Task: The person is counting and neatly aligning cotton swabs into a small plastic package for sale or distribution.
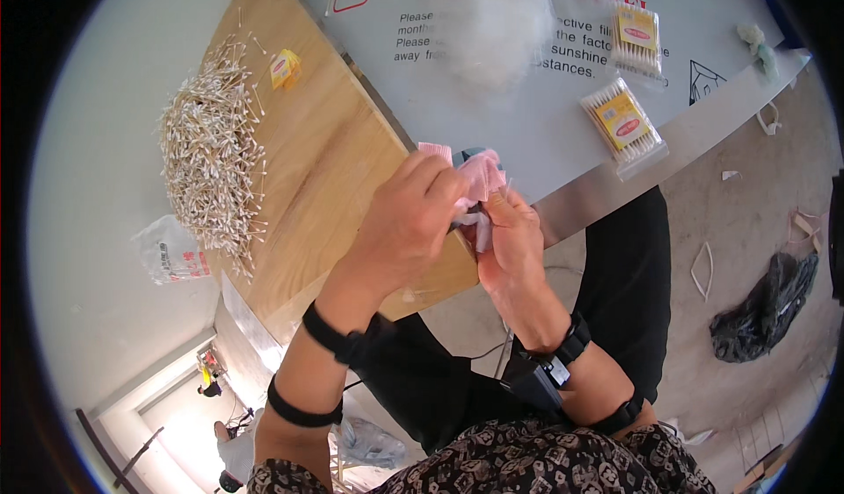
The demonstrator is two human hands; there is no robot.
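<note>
Both my hands meet in front of me at the table edge, working on a small piece of pink fabric (480, 174). My left hand (409, 208) pinches it from the left, and a pink striped end shows above its fingers. Pressed against its lower side, the thumb and fingers of my right hand (512, 235) hold it from the right. A whitish strip (481, 230) hangs between the hands beside something dark. What the dark thing is I cannot make out, as my fingers partly hide it.
A large heap of cotton swabs (211, 156) lies left on the wooden board (325, 142), near small yellow cards (284, 69). White fluffy stuffing (497, 32) and two bagged swab packs (636, 32) rest on the grey sheet (396, 81). A black plastic bag (763, 309) lies on the floor.
</note>
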